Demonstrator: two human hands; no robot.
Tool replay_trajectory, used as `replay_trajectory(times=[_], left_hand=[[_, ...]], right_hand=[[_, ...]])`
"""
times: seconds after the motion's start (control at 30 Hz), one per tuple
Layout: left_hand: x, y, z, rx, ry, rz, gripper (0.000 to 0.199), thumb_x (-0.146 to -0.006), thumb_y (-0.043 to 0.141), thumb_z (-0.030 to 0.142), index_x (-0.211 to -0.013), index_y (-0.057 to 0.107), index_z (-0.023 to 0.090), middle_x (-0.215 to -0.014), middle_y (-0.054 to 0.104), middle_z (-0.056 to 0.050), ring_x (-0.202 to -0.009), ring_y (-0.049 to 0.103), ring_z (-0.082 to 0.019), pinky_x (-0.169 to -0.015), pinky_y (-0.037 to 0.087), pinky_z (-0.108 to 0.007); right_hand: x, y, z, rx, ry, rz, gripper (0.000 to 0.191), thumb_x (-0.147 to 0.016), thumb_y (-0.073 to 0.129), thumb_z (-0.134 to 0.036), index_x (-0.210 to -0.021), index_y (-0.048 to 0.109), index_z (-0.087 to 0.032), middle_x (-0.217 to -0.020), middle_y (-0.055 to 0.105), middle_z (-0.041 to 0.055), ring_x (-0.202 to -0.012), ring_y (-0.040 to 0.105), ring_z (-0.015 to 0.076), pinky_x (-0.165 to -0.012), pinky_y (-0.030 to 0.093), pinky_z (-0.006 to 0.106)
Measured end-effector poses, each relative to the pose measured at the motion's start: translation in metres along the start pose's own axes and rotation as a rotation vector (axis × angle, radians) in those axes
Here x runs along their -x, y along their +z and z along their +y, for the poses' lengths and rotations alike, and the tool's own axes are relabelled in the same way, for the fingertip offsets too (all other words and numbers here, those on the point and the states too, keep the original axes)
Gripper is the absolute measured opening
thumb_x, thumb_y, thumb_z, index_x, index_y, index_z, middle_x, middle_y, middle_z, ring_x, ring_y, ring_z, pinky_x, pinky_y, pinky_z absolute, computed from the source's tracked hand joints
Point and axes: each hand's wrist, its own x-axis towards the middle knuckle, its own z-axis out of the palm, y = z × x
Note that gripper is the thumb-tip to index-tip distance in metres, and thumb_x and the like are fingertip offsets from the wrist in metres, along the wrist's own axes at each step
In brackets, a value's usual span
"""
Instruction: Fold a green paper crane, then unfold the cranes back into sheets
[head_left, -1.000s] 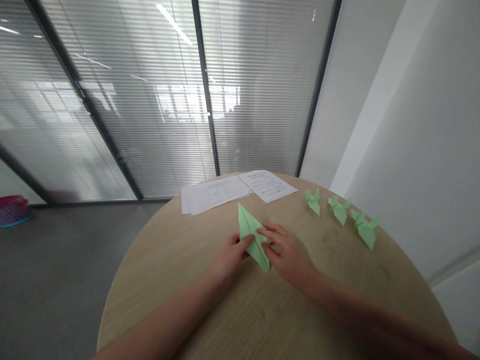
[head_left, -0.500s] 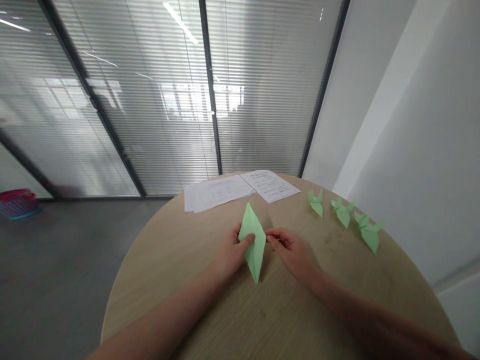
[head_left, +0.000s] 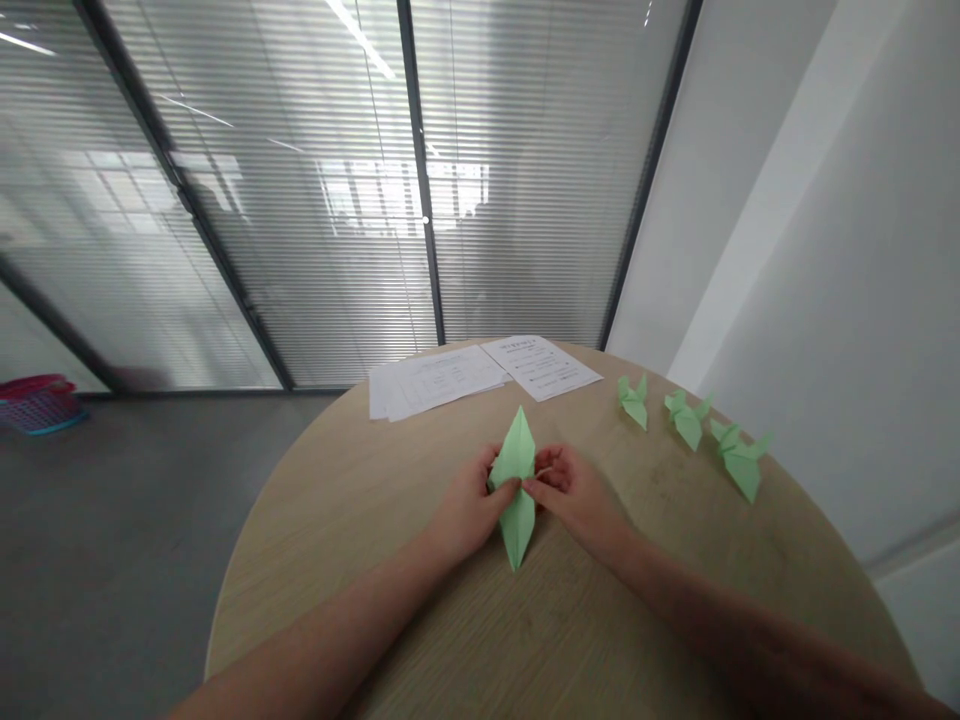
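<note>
A light green sheet of origami paper [head_left: 517, 448], folded into a long diamond, is held between both hands above the table. My left hand [head_left: 477, 503] grips its left side, thumb across the front and fingers behind. On the right edge, my right hand [head_left: 571, 490] pinches the paper, its thumb tip pressed near the middle crease and close to the left thumb. Part of the right fingers lies hidden behind the paper. The lower point of the diamond hangs toward me.
Several printed sheets [head_left: 442, 382] lie at the far side of the round wooden table [head_left: 315, 560]. Three folded green paper figures [head_left: 634, 403] stand in a row along the right edge. A red and blue plastic basket [head_left: 43, 404] sits on the floor at left.
My right thumb has moved left from the paper's right corner onto its front, near the middle. The right side is now folded inward, and the diamond looks narrower. My left hand has shifted slightly right.
</note>
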Motion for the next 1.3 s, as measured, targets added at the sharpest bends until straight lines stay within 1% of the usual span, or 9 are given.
replay_trajectory(times=[0.1,0.2,0.3,0.47,0.63,0.8,0.97,1.13,1.3], left_hand=[[0.0002,-0.0001,-0.0009,0.019,0.01,-0.022,0.043,-0.089,0.065,0.029,-0.129,0.062,0.016,-0.113,0.074,-0.01,-0.1,0.067,-0.027,-0.089,0.052,-0.038],[0.0003,-0.001,-0.0017,0.011,0.006,-0.013,0.043,-0.089,0.065,0.031,-0.13,0.062,0.017,-0.115,0.073,-0.011,-0.104,0.067,-0.027,-0.095,0.05,-0.04],[0.0018,-0.001,-0.0007,0.038,-0.013,-0.003,0.044,-0.09,0.064,0.035,-0.131,0.063,0.018,-0.113,0.074,-0.011,-0.105,0.066,-0.028,-0.097,0.049,-0.041],[0.0019,-0.0008,-0.0006,0.334,-0.234,-0.019,0.054,-0.094,0.054,0.052,-0.134,0.06,0.018,-0.099,0.074,-0.009,-0.084,0.068,-0.025,-0.075,0.053,-0.038],[-0.0024,-0.0023,-0.0029,0.54,-0.364,-0.025,0.043,-0.091,0.055,0.055,-0.115,0.061,0.02,-0.086,0.071,-0.005,-0.076,0.067,-0.022,-0.07,0.052,-0.033],[-0.0001,-0.0027,-0.0006,0.354,-0.257,0.018,0.042,-0.091,0.056,0.06,-0.097,0.066,0.02,-0.085,0.069,-0.004,-0.079,0.065,-0.021,-0.067,0.05,-0.03],[-0.0002,-0.006,-0.0014,0.127,-0.093,0.074,0.033,-0.086,0.068,0.049,-0.093,0.073,0.017,-0.09,0.073,-0.009,-0.083,0.065,-0.024,-0.075,0.05,-0.033],[-0.0036,-0.0065,-0.0084,0.109,-0.129,0.025,0.028,-0.084,0.069,0.043,-0.084,0.073,0.015,-0.074,0.069,-0.005,-0.067,0.061,-0.018,-0.065,0.045,-0.03],[-0.0042,-0.0052,-0.0083,0.159,-0.168,0.038,0.03,-0.078,0.074,0.041,-0.093,0.069,0.016,-0.071,0.066,-0.001,-0.063,0.06,-0.016,-0.061,0.044,-0.028]], right_hand=[[-0.0013,0.0002,-0.0028,-0.079,0.057,-0.063,0.046,-0.073,0.084,-0.041,-0.112,0.062,-0.026,-0.089,0.071,0.0013,-0.074,0.067,0.0185,-0.064,0.052,0.03],[-0.0009,-0.0002,-0.0077,-0.054,0.107,-0.145,0.035,-0.077,0.081,-0.048,-0.098,0.07,-0.022,-0.083,0.072,0.0024,-0.068,0.065,0.0174,-0.062,0.051,0.029],[0.0002,-0.0004,-0.0096,-0.046,0.127,-0.136,0.033,-0.076,0.081,-0.051,-0.088,0.071,-0.022,-0.077,0.072,0.0016,-0.064,0.064,0.0168,-0.061,0.051,0.029],[0.001,-0.0008,-0.0084,-0.123,0.152,-0.059,0.034,-0.074,0.084,-0.049,-0.091,0.072,-0.022,-0.085,0.075,0.0031,-0.073,0.069,0.0197,-0.067,0.055,0.032],[0.0013,-0.0016,-0.0092,-0.177,0.172,-0.047,0.036,-0.074,0.085,-0.048,-0.095,0.072,-0.022,-0.094,0.077,0.0053,-0.08,0.072,0.0226,-0.071,0.058,0.035],[0.0001,-0.0035,-0.0067,-0.2,0.164,-0.019,0.035,-0.075,0.085,-0.047,-0.094,0.071,-0.022,-0.096,0.076,0.0061,-0.083,0.073,0.0234,-0.073,0.059,0.037],[0.0003,-0.0029,-0.0069,-0.223,0.162,-0.039,0.037,-0.075,0.085,-0.047,-0.098,0.069,-0.022,-0.102,0.077,0.0081,-0.086,0.073,0.025,-0.073,0.06,0.038],[0.0012,-0.0008,-0.0071,-0.194,0.158,-0.057,0.039,-0.074,0.086,-0.046,-0.099,0.068,-0.022,-0.1,0.077,0.008,-0.083,0.073,0.0242,-0.066,0.059,0.035],[0.0008,-0.0007,-0.005,-0.184,0.168,-0.068,0.04,-0.074,0.086,-0.045,-0.1,0.068,-0.021,-0.095,0.078,0.007,-0.076,0.073,0.0226,-0.064,0.057,0.034]])
